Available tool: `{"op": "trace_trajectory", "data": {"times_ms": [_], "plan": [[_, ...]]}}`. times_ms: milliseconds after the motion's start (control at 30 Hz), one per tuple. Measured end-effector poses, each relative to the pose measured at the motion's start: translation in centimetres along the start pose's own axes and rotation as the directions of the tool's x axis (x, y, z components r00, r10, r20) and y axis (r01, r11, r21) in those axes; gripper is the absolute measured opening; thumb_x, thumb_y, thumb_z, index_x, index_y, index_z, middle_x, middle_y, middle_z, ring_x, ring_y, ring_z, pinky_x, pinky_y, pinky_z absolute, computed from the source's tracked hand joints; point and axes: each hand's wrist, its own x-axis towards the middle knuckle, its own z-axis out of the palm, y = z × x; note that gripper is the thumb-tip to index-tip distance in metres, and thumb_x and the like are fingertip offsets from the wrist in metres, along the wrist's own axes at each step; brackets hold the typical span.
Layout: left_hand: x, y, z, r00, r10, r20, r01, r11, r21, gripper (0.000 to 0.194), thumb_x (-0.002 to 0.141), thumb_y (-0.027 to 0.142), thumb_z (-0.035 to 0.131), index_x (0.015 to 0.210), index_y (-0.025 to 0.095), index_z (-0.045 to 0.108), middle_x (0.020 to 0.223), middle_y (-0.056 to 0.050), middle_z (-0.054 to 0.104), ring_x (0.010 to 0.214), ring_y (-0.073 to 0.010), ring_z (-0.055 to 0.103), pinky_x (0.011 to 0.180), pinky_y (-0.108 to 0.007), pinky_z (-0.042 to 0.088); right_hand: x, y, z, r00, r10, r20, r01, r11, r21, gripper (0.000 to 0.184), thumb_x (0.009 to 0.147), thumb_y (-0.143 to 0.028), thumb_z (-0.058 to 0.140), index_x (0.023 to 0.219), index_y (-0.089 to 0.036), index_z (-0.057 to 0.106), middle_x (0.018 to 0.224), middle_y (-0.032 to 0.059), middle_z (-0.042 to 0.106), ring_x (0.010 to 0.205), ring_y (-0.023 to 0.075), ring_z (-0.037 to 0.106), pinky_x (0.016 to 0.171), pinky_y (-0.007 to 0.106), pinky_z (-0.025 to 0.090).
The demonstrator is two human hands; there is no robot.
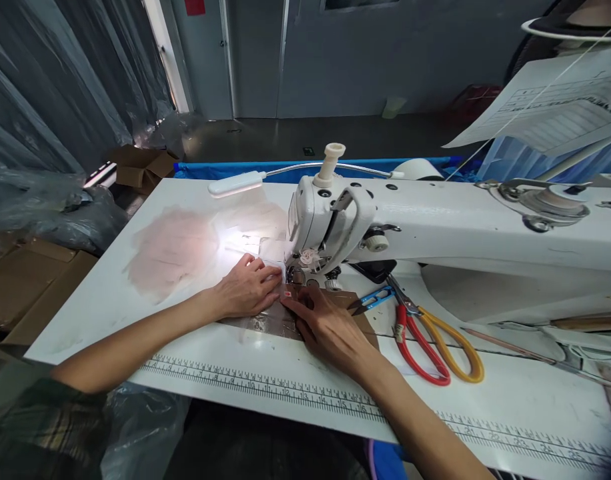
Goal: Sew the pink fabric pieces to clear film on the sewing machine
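Observation:
At the needle end of a white sewing machine (pixel 310 213), both hands are on the work by the presser foot (pixel 295 275). My left hand (pixel 250 287) lies at the left of the needle, fingers close together and bent onto a strip of white fabric (pixel 273 250). To the right, my right hand (pixel 330 327) has its index finger and thumb closed at the work's near edge, by a tiny red-marked spot (pixel 287 293). A shiny, see-through sheet (pixel 270 325) lies under both hands. What exactly the fingertips grip is partly hidden.
Sheer pinkish fabric (pixel 173 253) spreads over the white table (pixel 105 307) at left. Red-and-yellow-handled scissors (pixel 425 333), blue thread snips (pixel 376 298) and a dark phone (pixel 375 270) lie at right. A lit lamp (pixel 237 183) hangs behind. A printed ruler (pixel 270 390) edges the table.

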Motion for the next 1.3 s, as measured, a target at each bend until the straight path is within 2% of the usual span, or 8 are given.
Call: {"op": "trace_trajectory", "data": {"times_ms": [167, 367, 733, 1300], "plan": [[0.76, -0.54, 0.41, 0.999, -0.015, 0.035, 0.017, 0.998, -0.058, 0.034, 0.096, 0.036, 0.043, 0.113, 0.013, 0.062, 0.12, -0.011, 0.061, 0.089, -0.0246, 0.052, 0.076, -0.04, 0.037, -0.02, 0.33, 0.44, 1.0, 0.023, -0.008, -0.023, 1.0, 0.007, 0.039, 0.087, -0.013, 0.042, 0.121, -0.019, 0.059, 0.105, 0.0141, 0.056, 0.081, 0.0202, 0.06, 0.063, 0.032, 0.054], [0.38, -0.8, 0.65, 0.999, -0.029, 0.034, 0.033, 0.991, -0.128, 0.041, 0.096, 0.041, 0.042, 0.117, 0.012, 0.06, 0.125, -0.011, 0.06, 0.094, -0.026, 0.052, 0.079, -0.043, 0.037, -0.1, 0.31, 0.48, 0.999, 0.045, 0.02, -0.045, 0.999, 0.019, 0.042, 0.084, -0.011, 0.044, 0.123, -0.019, 0.059, 0.107, 0.0154, 0.056, 0.082, 0.0218, 0.061, 0.064, 0.034, 0.055], [0.33, -0.57, 0.48, 0.999, -0.021, 0.038, 0.025, 0.993, -0.111, 0.042, 0.097, 0.041, 0.038, 0.117, 0.013, 0.06, 0.127, -0.012, 0.059, 0.094, -0.0255, 0.053, 0.078, -0.043, 0.036, -0.19, 0.35, 0.66, 0.999, 0.03, -0.031, -0.03, 0.999, 0.012, 0.04, 0.085, -0.01, 0.045, 0.121, -0.018, 0.061, 0.104, 0.0145, 0.058, 0.082, 0.0214, 0.062, 0.063, 0.032, 0.056], [0.16, -0.29, 0.7, 0.999, -0.036, 0.017, 0.038, 0.992, -0.118, 0.041, 0.096, 0.039, 0.039, 0.118, 0.013, 0.061, 0.129, -0.01, 0.059, 0.094, -0.0253, 0.053, 0.082, -0.045, 0.037, -0.27, 0.18, 1.04, 0.999, 0.045, -0.01, -0.045, 0.998, -0.031, 0.039, 0.085, -0.011, 0.046, 0.121, -0.018, 0.06, 0.103, 0.0143, 0.057, 0.078, 0.0211, 0.061, 0.056, 0.029, 0.052]]}}
